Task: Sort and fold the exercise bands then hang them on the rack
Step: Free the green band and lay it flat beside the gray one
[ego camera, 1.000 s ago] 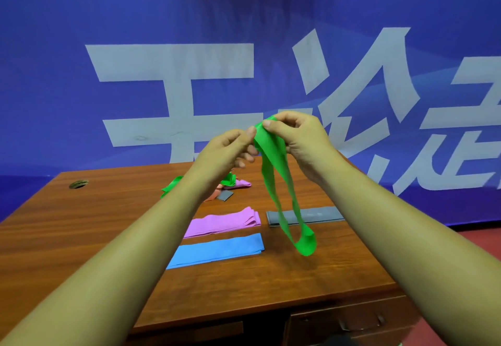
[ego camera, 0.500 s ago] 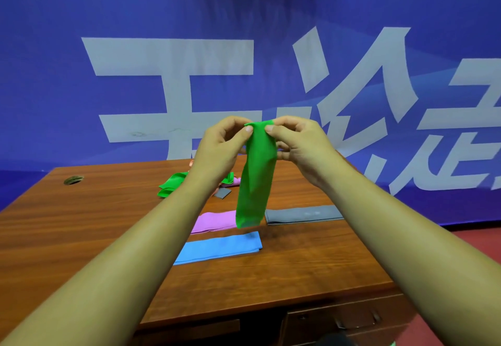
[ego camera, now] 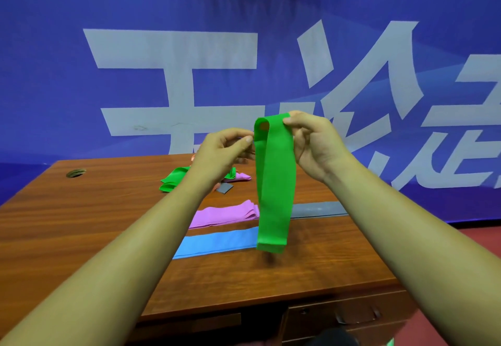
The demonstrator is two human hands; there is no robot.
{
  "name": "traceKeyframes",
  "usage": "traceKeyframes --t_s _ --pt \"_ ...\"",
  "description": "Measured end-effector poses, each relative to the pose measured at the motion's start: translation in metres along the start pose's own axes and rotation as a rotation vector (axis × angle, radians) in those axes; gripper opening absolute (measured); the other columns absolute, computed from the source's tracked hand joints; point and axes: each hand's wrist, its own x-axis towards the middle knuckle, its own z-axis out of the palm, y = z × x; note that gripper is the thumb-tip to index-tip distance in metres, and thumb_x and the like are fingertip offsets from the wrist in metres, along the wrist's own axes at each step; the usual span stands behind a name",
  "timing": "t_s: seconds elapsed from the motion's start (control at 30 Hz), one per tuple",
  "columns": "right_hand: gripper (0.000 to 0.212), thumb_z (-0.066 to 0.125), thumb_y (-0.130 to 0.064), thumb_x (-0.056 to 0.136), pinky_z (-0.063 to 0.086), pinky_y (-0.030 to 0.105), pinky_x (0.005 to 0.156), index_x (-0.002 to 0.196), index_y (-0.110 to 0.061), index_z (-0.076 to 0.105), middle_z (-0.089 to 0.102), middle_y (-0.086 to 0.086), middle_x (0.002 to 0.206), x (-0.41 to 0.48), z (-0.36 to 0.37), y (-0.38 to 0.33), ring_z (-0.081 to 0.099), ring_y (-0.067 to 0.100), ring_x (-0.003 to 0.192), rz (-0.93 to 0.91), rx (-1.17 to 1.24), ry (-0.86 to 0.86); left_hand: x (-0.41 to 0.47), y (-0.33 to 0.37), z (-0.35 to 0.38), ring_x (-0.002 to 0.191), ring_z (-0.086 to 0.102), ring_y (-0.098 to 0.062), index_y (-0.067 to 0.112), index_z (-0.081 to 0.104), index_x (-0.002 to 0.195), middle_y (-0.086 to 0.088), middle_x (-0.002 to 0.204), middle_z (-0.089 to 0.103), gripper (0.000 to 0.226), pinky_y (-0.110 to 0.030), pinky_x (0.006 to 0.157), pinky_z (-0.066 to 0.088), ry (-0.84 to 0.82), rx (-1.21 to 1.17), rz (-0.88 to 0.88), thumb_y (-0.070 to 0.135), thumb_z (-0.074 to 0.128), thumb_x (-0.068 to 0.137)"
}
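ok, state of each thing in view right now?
green band: held up over the desk, hanging doubled
left hand: pinching its left edge
right hand: pinching its top
purple band: folded flat on desk
blue band: folded flat
grey band: flat
pile: unsorted, crumpled

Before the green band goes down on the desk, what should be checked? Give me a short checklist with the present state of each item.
1. Both hands hold the top: ok. Left hand pinches one edge of the green band, right hand the other.
2. Band hangs flat, untwisted: ok.
3. Ends aligned at the top: cannot tell, fingers cover them.
4. Free desk area for it: ok, bare wood in front of the blue band.
5. Folded purple band and grey band undisturbed: ok.
6. Rack within reach: cannot tell, none in view.
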Motion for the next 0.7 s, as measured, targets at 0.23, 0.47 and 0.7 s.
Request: traceKeyframes --t_s 0.23,0.47,0.7 --pt "0.038 0.036 -0.002 0.091 0.046 0.020 0.049 0.056 -0.012 0.048 0.049 -0.001 0.046 -0.006 -0.006 0.002 0.050 0.012 0.042 0.052 0.152 0.012 0.002 0.007 0.007 0.081 0.072 -0.013 0.019 0.066 0.103 -0.004 0.087 0.074 0.014 -0.027 0.078 0.056 -0.097 0.007 -0.042 0.010 0.062 0.093" --pt "0.020 0.042 -0.004 0.088 0.051 0.025 0.057 0.071 -0.006 0.052 0.059 0.006 0.063 -0.003 -0.013 0.004 0.058 0.016 0.052 0.052 0.172 -0.062 0.007 0.001 0.010 0.072 0.068 -0.013 0.023 0.070 0.093 -0.003 0.079 0.073 0.019 -0.027 0.068 0.054 0.058 0.031 -0.004 0.006 0.062 0.091" --pt "0.031 0.050 -0.028 0.097 0.051 0.038 0.074 0.080 -0.009 0.067 0.069 0.011 0.080 0.003 -0.034 0.022 0.062 0.024 0.073 0.228 -0.479 -0.001 0.011 0.022 0.002 0.072 0.067 -0.012 0.011 0.070 0.094 0.000 0.075 0.072 0.006 -0.025 0.069 0.056 0.105 -0.114 -0.021 0.010 0.069 0.087"
